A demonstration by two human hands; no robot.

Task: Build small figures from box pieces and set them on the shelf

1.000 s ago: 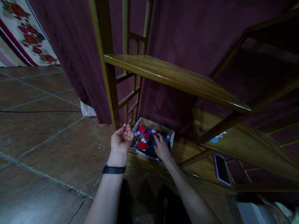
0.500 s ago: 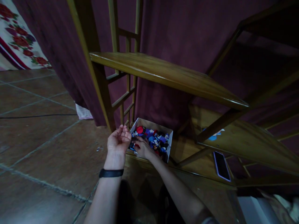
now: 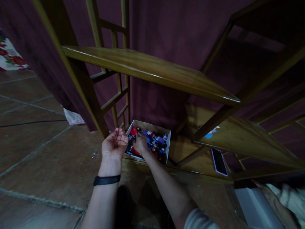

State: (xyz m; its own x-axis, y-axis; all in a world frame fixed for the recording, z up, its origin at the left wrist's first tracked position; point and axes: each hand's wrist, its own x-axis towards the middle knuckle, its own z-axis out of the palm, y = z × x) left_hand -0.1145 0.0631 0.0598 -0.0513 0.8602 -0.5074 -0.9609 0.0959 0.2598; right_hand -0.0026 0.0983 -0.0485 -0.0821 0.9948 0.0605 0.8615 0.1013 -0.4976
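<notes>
A white cardboard box [image 3: 168, 143] holds many small colourful figures [image 3: 154, 142] in blue, red and black. My right hand [image 3: 140, 143] reaches down into its left part, back of the hand up. Its fingertips touch the figures and are partly hidden, so whether they pinch one cannot be told. Just left of the box is my left hand [image 3: 115, 142], palm up with the fingers loosely bent; nothing shows in the palm. A black band [image 3: 107, 180] circles my left wrist.
Above the box juts a wooden shelf [image 3: 147, 68] of a lattice-sided stand. A phone [image 3: 219, 162] lies to the right on the lower board, and a blue figure cutout [image 3: 210, 132] is near it. Purple curtain [image 3: 162, 35] hangs behind. A pale box [image 3: 256, 206] is at bottom right.
My right hand has moved toward the back of the box, over other figures. The left hand keeps its palm-up pose. The whole view has shifted, with the scene sliding left.
</notes>
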